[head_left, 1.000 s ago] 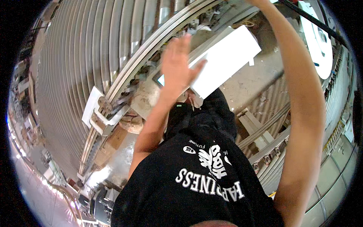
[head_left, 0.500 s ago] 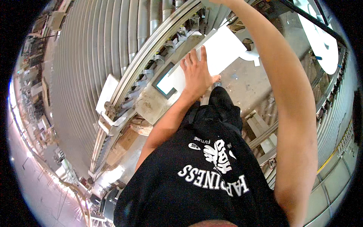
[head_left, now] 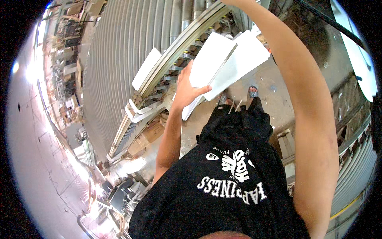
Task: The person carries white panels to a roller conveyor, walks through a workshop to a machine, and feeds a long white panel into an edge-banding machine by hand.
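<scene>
My left hand (head_left: 188, 89) is at the near left edge of a flat white panel (head_left: 209, 57). Its thumb lies over the near corner, and the fingers run along the left edge, holding the panel tilted. Another white panel (head_left: 248, 57) is beside and partly beneath it, with a dark narrow gap between the two. My right arm (head_left: 310, 107) reaches far forward. Only part of my right hand (head_left: 235, 2) shows at the top edge, so its fingers and anything in them are out of sight.
To the left runs a bank of grey rollers (head_left: 131, 44) with a metal side rail (head_left: 171, 51). A white piece (head_left: 146, 68) lies on the rollers, and a white bracket (head_left: 139, 113) sticks out below. My feet (head_left: 252, 91) stand on the concrete floor. A large white panel (head_left: 354, 44) is at the right.
My left hand has moved from lying spread on the white panel to its left edge. The panel now sits at an angle, apart from the other one. The view has shifted a little.
</scene>
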### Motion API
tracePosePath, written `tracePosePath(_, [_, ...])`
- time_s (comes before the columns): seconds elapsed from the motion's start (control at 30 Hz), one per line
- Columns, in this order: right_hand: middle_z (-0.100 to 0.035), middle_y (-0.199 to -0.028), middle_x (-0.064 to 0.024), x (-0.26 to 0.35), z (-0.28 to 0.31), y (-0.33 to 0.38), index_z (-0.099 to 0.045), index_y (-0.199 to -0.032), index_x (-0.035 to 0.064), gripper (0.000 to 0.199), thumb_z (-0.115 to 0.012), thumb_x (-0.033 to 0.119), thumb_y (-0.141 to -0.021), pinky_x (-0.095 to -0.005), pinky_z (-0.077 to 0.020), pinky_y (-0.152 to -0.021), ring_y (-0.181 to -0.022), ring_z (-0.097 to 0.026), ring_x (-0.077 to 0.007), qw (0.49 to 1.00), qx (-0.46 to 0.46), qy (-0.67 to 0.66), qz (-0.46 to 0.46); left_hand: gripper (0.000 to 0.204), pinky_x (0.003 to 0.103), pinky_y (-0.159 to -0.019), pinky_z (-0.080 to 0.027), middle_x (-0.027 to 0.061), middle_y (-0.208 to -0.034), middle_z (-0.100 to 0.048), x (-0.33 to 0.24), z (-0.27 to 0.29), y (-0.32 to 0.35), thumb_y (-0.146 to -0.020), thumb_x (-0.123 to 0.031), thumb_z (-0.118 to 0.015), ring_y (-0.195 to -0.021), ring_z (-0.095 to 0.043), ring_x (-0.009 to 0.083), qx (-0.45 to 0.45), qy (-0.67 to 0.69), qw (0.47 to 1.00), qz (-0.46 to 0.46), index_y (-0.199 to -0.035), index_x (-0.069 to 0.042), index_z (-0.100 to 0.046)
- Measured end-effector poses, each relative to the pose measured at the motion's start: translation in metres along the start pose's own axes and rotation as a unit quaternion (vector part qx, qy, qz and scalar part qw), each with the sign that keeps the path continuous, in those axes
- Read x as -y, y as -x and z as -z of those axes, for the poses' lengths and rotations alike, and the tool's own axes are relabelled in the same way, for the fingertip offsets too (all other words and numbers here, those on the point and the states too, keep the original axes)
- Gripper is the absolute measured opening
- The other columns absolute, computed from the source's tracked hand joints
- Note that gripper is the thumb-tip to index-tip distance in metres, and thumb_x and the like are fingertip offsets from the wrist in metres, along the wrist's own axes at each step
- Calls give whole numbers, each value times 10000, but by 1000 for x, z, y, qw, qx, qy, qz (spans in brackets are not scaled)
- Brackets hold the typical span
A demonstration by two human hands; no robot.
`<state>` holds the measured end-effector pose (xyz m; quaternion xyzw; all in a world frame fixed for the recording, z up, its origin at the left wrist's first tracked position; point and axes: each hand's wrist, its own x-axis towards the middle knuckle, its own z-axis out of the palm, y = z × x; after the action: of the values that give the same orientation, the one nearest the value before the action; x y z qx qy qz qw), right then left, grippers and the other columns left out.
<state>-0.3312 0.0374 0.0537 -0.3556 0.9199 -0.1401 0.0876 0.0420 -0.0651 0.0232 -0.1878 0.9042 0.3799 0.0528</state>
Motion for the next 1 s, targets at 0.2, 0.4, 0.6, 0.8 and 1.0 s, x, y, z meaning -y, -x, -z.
tracePosePath(0.2, [-720, -1149, -224, 0, -16, 14, -677, -1211, -51, 569, -656, 441, -925, -514, -456, -1048, -1150, -656, -408, 981, -171, -82, 48, 1212, 445, -1240, -262, 241, -1612, -387, -9, 4, 59, -642, -443, -910, -1503, -366, 354, -23, 138, 984, 108, -1612, -13, -323])
tracePosePath(0.4, [-583, -1452, -233, -5, -2, 2, -584, -1397, 37, 686, -668, 511, -908, -533, -384, -1165, -1278, -615, -370, 997, -47, 50, 29, 1240, 472, -1237, -262, 263, -1590, -388, 17, -21, 125, -647, -546, -910, -1499, -353, 384, -96, 115, 977, 151, -1594, 11, -334])
tracePosePath(0.6, [-694, -1289, -218, -8, -19, -1, -617, -1297, -25, 750, -694, 581, -861, -491, -423, -1112, -1212, -655, -370, 990, -120, 68, 34, 1285, 470, -1213, -310, 275, -1535, -459, 25, 6, 176, -610, -616, -922, -1440, -426, 409, -149, 47, 970, 188, -1574, 23, -364])
tracePosePath(0.8, [-711, -1239, -204, 4, -13, 11, -617, -1273, -21, 719, -679, 584, -889, -491, -407, -1120, -1193, -663, -365, 977, -163, 135, 22, 1245, 518, -1203, -310, 269, -1541, -443, 74, 65, 200, -647, -600, -901, -1424, -421, 427, -198, -97, 961, 166, -1586, 0, -346])
tracePosePath(1.0, [-724, -1201, -197, 19, 5, 19, -617, -1277, 7, 704, -674, 596, -895, -511, -389, -1125, -1157, -674, -377, 983, -103, 153, -3, 1286, 574, -1207, -279, 241, -1568, -413, 119, 136, 218, -621, -612, -907, -1452, -378, 434, -220, -155, 945, 186, -1622, -71, -307])
